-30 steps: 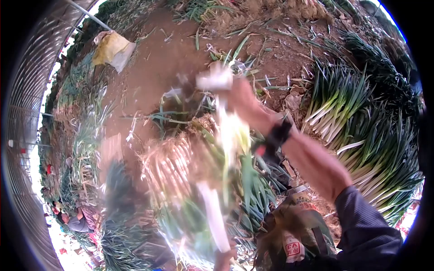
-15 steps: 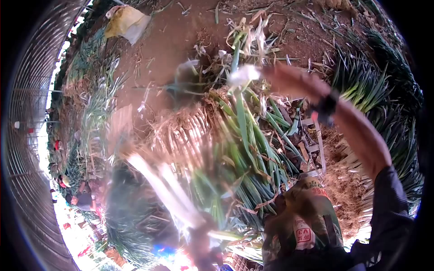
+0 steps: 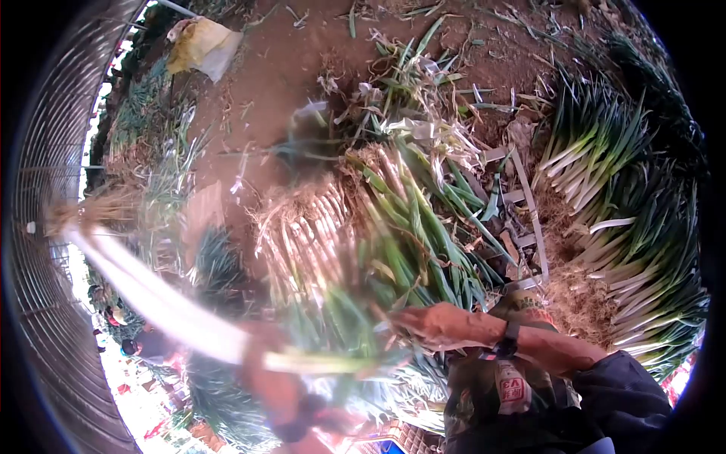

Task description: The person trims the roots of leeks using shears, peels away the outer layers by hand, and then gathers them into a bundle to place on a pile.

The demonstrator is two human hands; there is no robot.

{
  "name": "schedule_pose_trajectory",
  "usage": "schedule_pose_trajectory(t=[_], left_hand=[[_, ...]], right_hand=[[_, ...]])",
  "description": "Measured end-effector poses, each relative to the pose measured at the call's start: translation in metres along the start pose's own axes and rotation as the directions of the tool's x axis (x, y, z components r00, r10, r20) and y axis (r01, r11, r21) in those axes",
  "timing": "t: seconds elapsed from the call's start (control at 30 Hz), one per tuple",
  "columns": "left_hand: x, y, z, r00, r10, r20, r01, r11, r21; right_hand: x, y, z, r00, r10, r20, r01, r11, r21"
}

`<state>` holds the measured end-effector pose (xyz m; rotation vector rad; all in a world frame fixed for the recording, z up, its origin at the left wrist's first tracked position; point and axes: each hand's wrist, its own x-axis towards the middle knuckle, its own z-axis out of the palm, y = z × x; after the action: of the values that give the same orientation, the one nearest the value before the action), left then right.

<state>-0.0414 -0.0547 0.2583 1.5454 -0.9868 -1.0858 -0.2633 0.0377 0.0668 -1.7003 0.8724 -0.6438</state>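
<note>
My left hand (image 3: 276, 378), smeared by motion, is wrapped round a few long green onions (image 3: 162, 299). Their white shafts slant up to the left, and the bushy roots are at the far end. The green part runs out to the right of the hand. My right hand (image 3: 427, 324) is low over the leaves of a large heap of green onions (image 3: 423, 219), its fingers drawn together. Whether a leaf is between its fingertips is hidden. Beside the heap lies a row of green onions with brown roots and pale shafts (image 3: 310, 231).
Trimmed green onions (image 3: 594, 151) lie in piles along the right. Peeled dry skins (image 3: 435, 136) are strewn on the bare soil (image 3: 272, 68). A thin frame (image 3: 529, 204) stands right of the heap. A yellowish sack (image 3: 204, 47) lies at upper left, near the ribbed tunnel wall (image 3: 53, 151).
My left hand has swung left with the green onions, roots now farther left. My right hand has come down from the pale skins at the top, which it no longer holds, to the leaves.
</note>
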Motion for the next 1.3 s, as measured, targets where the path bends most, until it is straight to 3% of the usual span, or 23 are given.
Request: schedule_pose_trajectory(t=[0.07, 0.1, 0.13, 0.17, 0.23, 0.27, 0.33, 0.37, 0.4, 0.47, 0.57, 0.67, 0.73, 0.77, 0.83, 0.87, 0.9, 0.97, 1.0, 1.03, 1.13, 1.23, 1.3], left_hand=[[0.021, 0.031, -0.006, 0.988, 0.157, 0.003, -0.156, 0.987, 0.047], [0.030, 0.045, -0.008, 0.972, 0.216, -0.096, -0.202, 0.970, 0.134], [0.040, 0.057, -0.010, 0.941, 0.283, -0.187, -0.241, 0.945, 0.220], [0.049, 0.065, -0.018, 0.906, 0.383, -0.180, -0.332, 0.907, 0.257], [0.051, 0.082, -0.018, 0.843, 0.524, -0.123, -0.467, 0.825, 0.318], [0.051, 0.097, -0.007, 0.857, 0.459, -0.237, -0.396, 0.878, 0.269], [0.052, 0.110, 0.016, 0.832, 0.477, -0.283, -0.400, 0.870, 0.289], [0.060, 0.110, 0.018, 0.801, 0.521, -0.295, -0.426, 0.842, 0.331], [0.058, 0.111, 0.022, 0.835, 0.468, -0.290, -0.363, 0.864, 0.350], [0.060, 0.104, 0.023, 0.836, 0.496, -0.233, -0.387, 0.835, 0.391], [0.045, 0.097, 0.056, 0.855, 0.462, -0.237, -0.394, 0.875, 0.282], [0.044, 0.088, 0.070, 0.842, 0.510, -0.178, -0.472, 0.855, 0.214], [0.044, 0.089, 0.076, 0.866, 0.473, -0.164, -0.452, 0.879, 0.150], [0.040, 0.091, 0.083, 0.870, 0.460, -0.176, -0.442, 0.887, 0.136], [0.035, 0.102, 0.085, 0.882, 0.440, -0.169, -0.422, 0.897, 0.132], [0.039, 0.105, 0.078, 0.812, 0.575, -0.097, -0.534, 0.800, 0.275], [0.042, 0.107, 0.067, 0.726, 0.688, -0.007, -0.627, 0.666, 0.404], [0.044, 0.118, 0.052, 0.475, 0.855, 0.210, -0.758, 0.276, 0.591], [0.046, 0.123, 0.044, 0.325, 0.894, 0.307, -0.768, 0.060, 0.638], [0.051, 0.124, 0.044, 0.321, 0.928, 0.188, -0.741, 0.123, 0.660], [0.102, 0.118, 0.023, 0.442, 0.895, -0.051, -0.741, 0.397, 0.541], [0.098, 0.118, 0.046, 0.520, 0.853, -0.055, -0.770, 0.495, 0.402], [0.081, 0.126, 0.070, 0.616, 0.771, -0.160, -0.727, 0.635, 0.262]], right_hand=[[-0.021, 0.022, 0.000, 0.995, 0.083, 0.048, -0.070, 0.973, -0.221], [-0.031, 0.027, -0.004, 0.999, -0.002, 0.032, 0.013, 0.939, -0.343], [-0.037, 0.031, -0.008, 0.999, -0.032, 0.012, 0.034, 0.931, -0.364], [-0.043, 0.035, -0.012, 0.998, -0.061, -0.007, 0.054, 0.921, -0.386], [-0.048, 0.032, -0.017, 0.998, -0.033, -0.060, 0.017, 0.965, -0.260], [-0.046, 0.027, -0.023, 0.995, -0.036, -0.088, 0.016, 0.976, -0.217], [-0.030, 0.009, -0.034, 0.980, -0.099, -0.175, 0.060, 0.974, -0.218], [-0.019, -0.016, -0.055, 0.977, -0.108, -0.182, 0.066, 0.973, -0.222], [-0.009, -0.018, -0.058, 0.968, -0.134, -0.211, 0.079, 0.965, -0.250], [0.007, -0.018, -0.061, 0.947, -0.181, -0.267, 0.094, 0.947, -0.306], [0.037, -0.034, -0.057, 0.789, -0.486, -0.376, 0.306, 0.842, -0.445], [0.057, -0.062, -0.058, 0.852, -0.451, -0.265, 0.274, 0.816, -0.509], [0.070, -0.051, -0.045, 0.860, -0.422, -0.288, 0.269, 0.853, -0.448], [0.080, -0.025, -0.033, 0.856, -0.439, -0.273, 0.245, 0.810, -0.533], [0.070, -0.001, -0.024, 0.902, -0.334, -0.273, 0.100, 0.778, -0.620], [0.048, 0.012, -0.026, 0.932, -0.210, -0.295, -0.022, 0.781, -0.624], [0.040, 0.038, -0.022, 0.995, 0.103, 0.005, -0.069, 0.700, -0.711], [0.010, 0.061, -0.020, 0.892, 0.408, 0.194, -0.085, 0.575, -0.814], [-0.009, 0.068, -0.020, 0.919, 0.377, 0.116, -0.116, 0.540, -0.833], [-0.024, 0.073, -0.024, 0.947, 0.309, 0.090, -0.123, 0.607, -0.785], [-0.057, 0.083, -0.026, 0.986, 0.166, -0.002, -0.128, 0.752, -0.646], [-0.069, 0.094, -0.031, 0.987, 0.132, -0.090, -0.160, 0.788, -0.595], [-0.083, 0.099, -0.030, 0.986, 0.108, -0.130, -0.164, 0.789, -0.592]])
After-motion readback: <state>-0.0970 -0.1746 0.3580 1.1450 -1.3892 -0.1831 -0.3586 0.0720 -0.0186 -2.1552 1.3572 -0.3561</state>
